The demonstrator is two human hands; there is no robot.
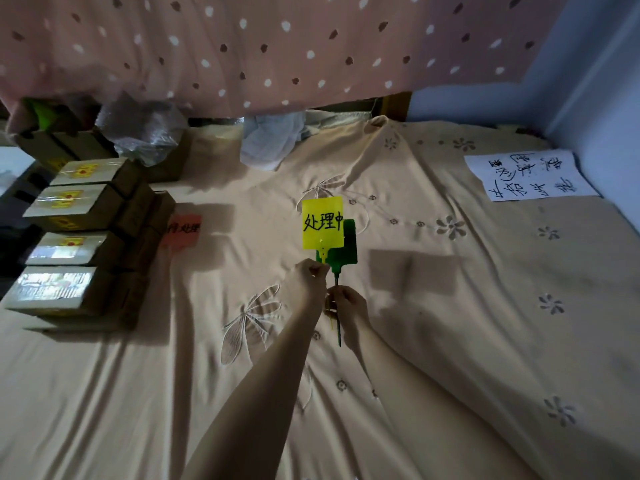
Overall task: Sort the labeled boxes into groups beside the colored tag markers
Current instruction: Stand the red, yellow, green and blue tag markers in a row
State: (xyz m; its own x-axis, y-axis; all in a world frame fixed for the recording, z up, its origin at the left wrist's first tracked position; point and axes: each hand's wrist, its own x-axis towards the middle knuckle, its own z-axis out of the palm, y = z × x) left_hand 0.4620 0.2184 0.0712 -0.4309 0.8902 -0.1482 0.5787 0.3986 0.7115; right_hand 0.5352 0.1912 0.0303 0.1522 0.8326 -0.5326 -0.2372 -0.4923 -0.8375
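Note:
My left hand (309,276) pinches the stem of a yellow tag marker (322,223) with black handwriting, held upright above the bed. Just behind it is a green tag marker (349,245), whose thin stem my right hand (346,301) grips lower down. A red tag marker (183,231) with handwriting lies flat on the sheet next to the boxes. Several labeled cardboard boxes (65,244) with yellow stickers are stacked in a row along the left.
The beige embroidered bed sheet (450,323) covers the whole work area. A white handwritten paper (530,174) lies at the far right. A crumpled plastic bag (145,133) and a white cloth (270,140) sit at the back under a pink dotted curtain (277,46).

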